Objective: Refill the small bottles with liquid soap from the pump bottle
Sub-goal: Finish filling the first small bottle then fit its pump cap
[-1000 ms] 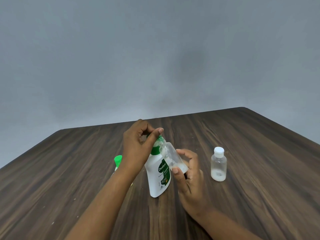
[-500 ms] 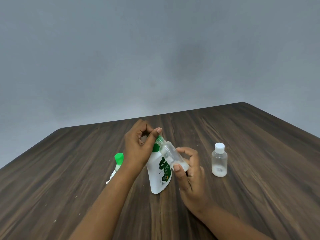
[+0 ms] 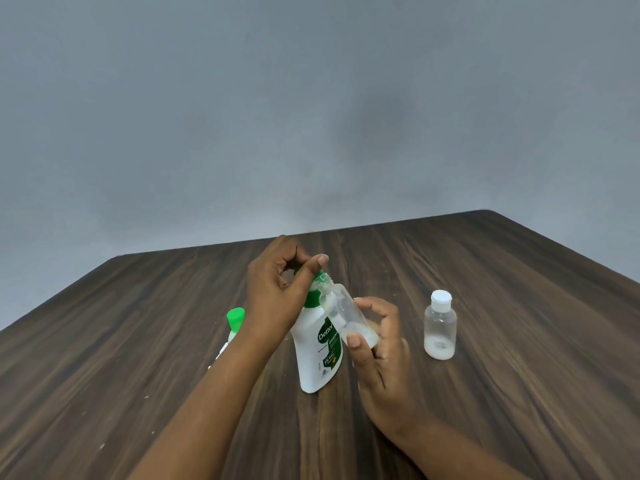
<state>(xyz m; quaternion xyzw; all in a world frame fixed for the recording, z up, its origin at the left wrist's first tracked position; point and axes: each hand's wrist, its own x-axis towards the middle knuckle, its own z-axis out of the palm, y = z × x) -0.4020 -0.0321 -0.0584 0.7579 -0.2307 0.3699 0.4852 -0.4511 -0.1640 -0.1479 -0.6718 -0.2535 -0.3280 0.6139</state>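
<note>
A white pump bottle [image 3: 317, 355] with a green label and green pump stands on the wooden table [image 3: 502, 375]. My left hand [image 3: 277, 299] grips the pump head from above, thumb lying across its top. My right hand [image 3: 377, 358] holds a small clear uncapped bottle [image 3: 348, 317], tilted with its mouth up against the pump nozzle; a little whitish soap sits in its lower end. A second small clear bottle [image 3: 439, 325] with a white cap stands upright to the right, with a little soap at its bottom.
A green-capped small bottle [image 3: 234, 322] lies left of the pump bottle, mostly hidden behind my left forearm. A grey wall rises behind the table's far edge.
Both hands and the two bottles keep the same pose at the pump. The camera view has shifted slightly, so everything sits a little higher in frame.
</note>
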